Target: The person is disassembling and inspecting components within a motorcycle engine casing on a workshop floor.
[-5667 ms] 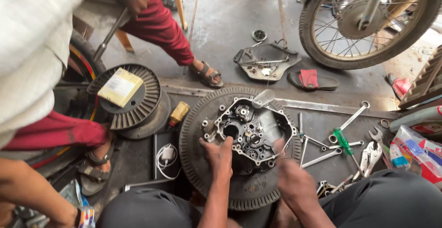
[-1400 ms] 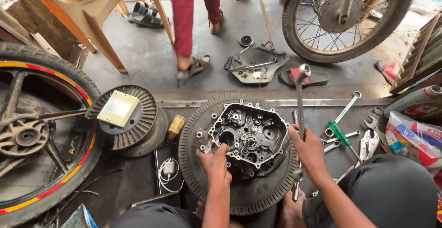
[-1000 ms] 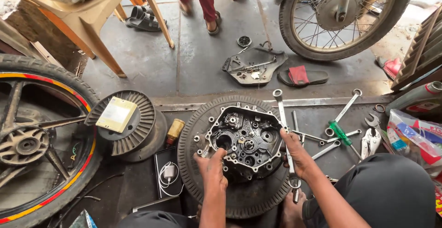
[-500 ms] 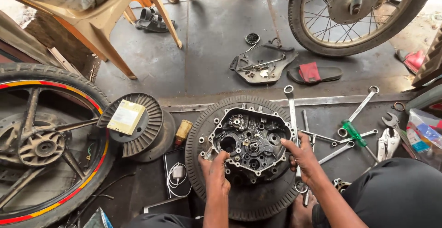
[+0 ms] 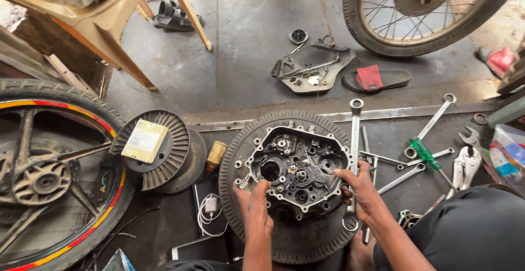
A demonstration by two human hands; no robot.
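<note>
A greasy engine crankcase half [image 5: 295, 168] with gears and bearing holes lies on a round ribbed disc [image 5: 239, 156]. My left hand [image 5: 252, 205] grips the case's near left edge. My right hand [image 5: 358, 186] rests on the case's right rim, fingers curled against it. A long ring spanner [image 5: 354, 140] lies under that hand, running from the disc's far edge back to my knee. I cannot tell whether the right hand presses on the spanner or only on the case.
Spanners, a green-handled screwdriver [image 5: 426, 155] and pliers [image 5: 464, 164] lie to the right. A wire spool [image 5: 175, 150] carrying a small yellow box [image 5: 144, 140] stands left, beside a motorcycle wheel [image 5: 49, 178]. A plastic chair [image 5: 109, 25], a metal cover plate [image 5: 311, 68], a sandal and a spoked wheel stand farther off.
My right hand has laid the long spanner down beside the case and moved onto the case's right rim. The person standing in red trousers has walked out of view.
</note>
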